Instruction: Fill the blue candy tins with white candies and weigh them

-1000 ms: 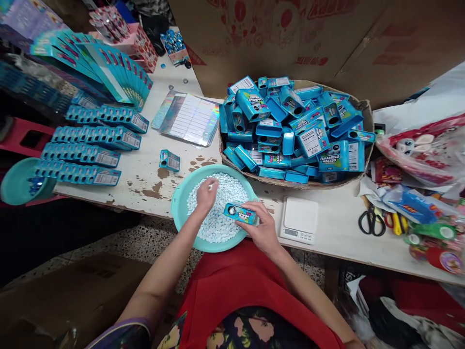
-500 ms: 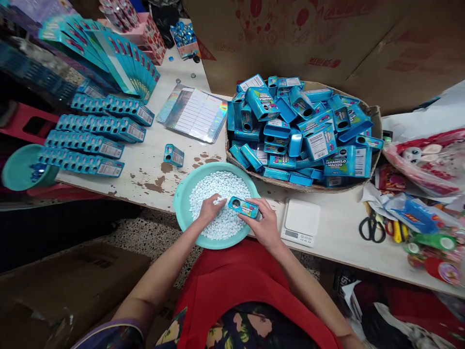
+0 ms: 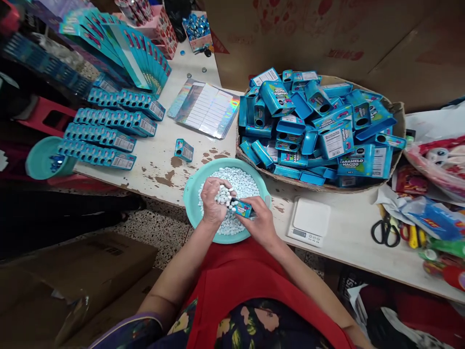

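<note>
A teal bowl (image 3: 190, 190) of small white candies (image 3: 240, 178) sits at the table's front edge. Over it my left hand (image 3: 215, 202) is cupped around a handful of white candies, touching the open end of a small blue tin (image 3: 241, 209). My right hand (image 3: 258, 224) grips that tin from the right side and tilts it toward the left hand. A lone blue tin (image 3: 183, 150) stands on the table just left of the bowl.
A wicker basket (image 3: 397, 127) heaped with several blue tins stands behind the bowl. Rows of blue tins (image 3: 109, 138) lie at the left, a white scale (image 3: 308, 221) and scissors (image 3: 385, 229) at the right. Cardboard boxes stand behind.
My left hand has scooped up candies from the bowl and brought them to the tin's opening. The right hand has turned the tin toward it. The view shifted slightly.
</note>
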The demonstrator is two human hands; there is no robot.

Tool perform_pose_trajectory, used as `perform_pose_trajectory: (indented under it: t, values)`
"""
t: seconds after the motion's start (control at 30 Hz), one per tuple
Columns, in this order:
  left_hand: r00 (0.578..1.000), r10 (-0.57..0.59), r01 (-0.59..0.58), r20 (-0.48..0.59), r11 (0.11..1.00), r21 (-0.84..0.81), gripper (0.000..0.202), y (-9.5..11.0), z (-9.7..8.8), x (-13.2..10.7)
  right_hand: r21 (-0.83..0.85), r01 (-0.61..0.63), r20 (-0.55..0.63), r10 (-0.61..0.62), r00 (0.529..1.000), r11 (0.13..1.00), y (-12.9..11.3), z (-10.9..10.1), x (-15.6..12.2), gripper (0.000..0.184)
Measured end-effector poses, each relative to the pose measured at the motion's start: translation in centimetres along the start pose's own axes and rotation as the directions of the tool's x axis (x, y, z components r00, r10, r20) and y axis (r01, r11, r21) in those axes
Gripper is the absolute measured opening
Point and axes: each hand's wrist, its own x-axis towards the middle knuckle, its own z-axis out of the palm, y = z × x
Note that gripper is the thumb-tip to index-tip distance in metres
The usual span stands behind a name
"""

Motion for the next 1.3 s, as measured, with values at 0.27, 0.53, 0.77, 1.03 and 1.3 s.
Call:
perform_pose_trajectory:
  t: [0.27,0.53,0.77,1.03,1.3]
  values:
    - [0.998,0.035,-0.029,-0.057,0.994,0.106,0.028,-0.2,0.9,-0.2,0.04,-0.056,-0.024,0.057,0.998,0.998,-0.2,-0.3,0.0,0.028]
    - [0.998,0.052,-0.048,-0.035,0.993,0.111,0.026,-0.3,1.4,-0.8,-0.074,-0.112,-0.028,0.11,0.993,0.991,-0.6,-0.6,-0.1,0.028]
    - [0.993,0.115,-0.106,-0.04,0.978,0.177,0.028,-0.3,2.2,-1.3,-0.126,-0.149,-0.073,0.141,0.987,0.981,-1.1,-0.9,-0.2,0.03]
    - [0.989,0.145,-0.136,-0.037,0.975,0.176,0.045,-0.2,2.7,-0.9,-0.082,-0.126,-0.042,0.123,0.991,0.989,-0.9,-1.4,0.1,0.036]
    - [0.997,0.073,-0.07,-0.009,0.982,0.176,0.05,-0.1,3.0,-1.0,-0.081,-0.134,-0.027,0.133,0.991,0.988,-0.6,-1.0,0.3,0.036]
